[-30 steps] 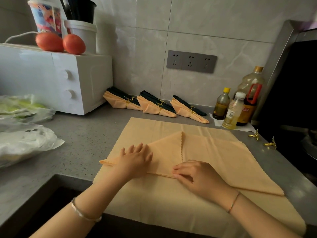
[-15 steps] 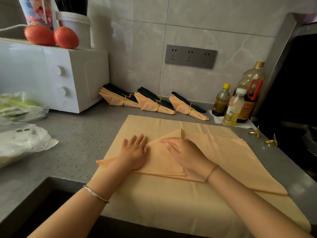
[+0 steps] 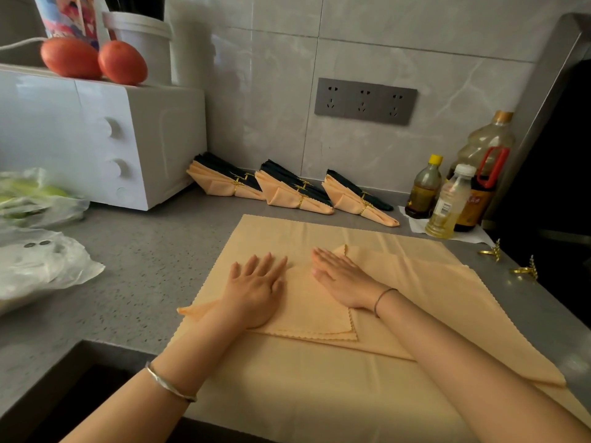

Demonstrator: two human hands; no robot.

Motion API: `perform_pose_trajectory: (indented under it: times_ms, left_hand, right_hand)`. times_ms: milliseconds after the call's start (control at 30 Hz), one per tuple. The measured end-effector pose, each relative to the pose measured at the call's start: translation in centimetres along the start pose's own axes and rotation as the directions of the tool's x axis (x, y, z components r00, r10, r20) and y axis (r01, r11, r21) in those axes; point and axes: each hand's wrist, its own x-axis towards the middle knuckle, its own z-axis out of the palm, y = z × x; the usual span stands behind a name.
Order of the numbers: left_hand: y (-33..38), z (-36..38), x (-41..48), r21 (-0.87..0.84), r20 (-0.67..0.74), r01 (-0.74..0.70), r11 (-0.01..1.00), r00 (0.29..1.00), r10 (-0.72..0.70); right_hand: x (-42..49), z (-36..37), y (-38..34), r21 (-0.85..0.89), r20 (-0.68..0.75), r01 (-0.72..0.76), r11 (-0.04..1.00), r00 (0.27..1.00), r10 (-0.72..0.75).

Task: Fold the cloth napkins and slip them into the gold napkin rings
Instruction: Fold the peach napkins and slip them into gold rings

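Peach napkin (image 3: 319, 394) lies spread on the counter at centre. Your left hand (image 3: 256, 287) and right hand (image 3: 343, 281) both lie flat, fingers straight, pressing the folded flap (image 3: 316, 311). Cloth judged light and limp, so pinch it at corners. Fold's long axis runs 10-to-4 o'clock, with the peak toward 12. Gold rings (image 3: 524, 270) sit at 2 o'clock.

A: Position of the folded napkin (image 3: 431, 308)?
B: On the spread napkin (image 3: 303, 394), at the front edge of the counter (image 3: 144, 266); left hand (image 3: 256, 289) and right hand (image 3: 342, 279) lie flat on it, side by side.
A: Surroundings?
B: Three ringed napkins (image 3: 297, 191) in a row behind, against the wall; microwave (image 3: 96, 139) rear left, tomatoes (image 3: 70, 57) on it; bottles (image 3: 447, 203) rear right; two napkin rings (image 3: 524, 270) right of the cloth.
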Motion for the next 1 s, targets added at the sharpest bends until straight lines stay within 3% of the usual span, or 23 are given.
perform_pose_trajectory:
  times_ms: [300,433,500,633,767,1000]
  left_hand:
    - [-0.2,-0.1,0.1,-0.008,0.027,-0.032,0.999,0.999,0.033]
    - [-0.3,-0.5,-0.2,0.006,0.067,-0.035,0.999,0.997,0.035]
    - [-0.2,-0.9,-0.3,0.029,0.087,-0.041,0.999,0.996,0.039]
    - [1.5,-1.3,0.6,0.036,0.077,-0.088,0.995,0.993,0.085]
    - [4.9,-0.6,2.0,0.006,0.097,-0.139,0.990,0.986,0.137]
    - [8.4,0.9,2.7,-0.055,0.048,-0.012,0.998,0.999,0.015]
  right_hand:
    - [0.9,-1.4,4.1,0.049,0.017,-0.133,0.990,0.991,0.132]
    - [-0.3,-3.1,5.5,0.348,-0.104,-0.189,0.918,0.965,0.239]
    - [-1.5,-4.1,7.2,0.396,-0.126,-0.225,0.890,0.947,0.296]
    - [-3.5,-4.7,10.4,0.419,-0.005,-0.338,0.843,0.927,0.375]
    - [-4.2,-4.8,11.6,0.306,0.030,-0.386,0.870,0.917,0.397]
    - [-3.9,-5.2,12.3,0.222,-0.017,-0.398,0.890,0.911,0.412]
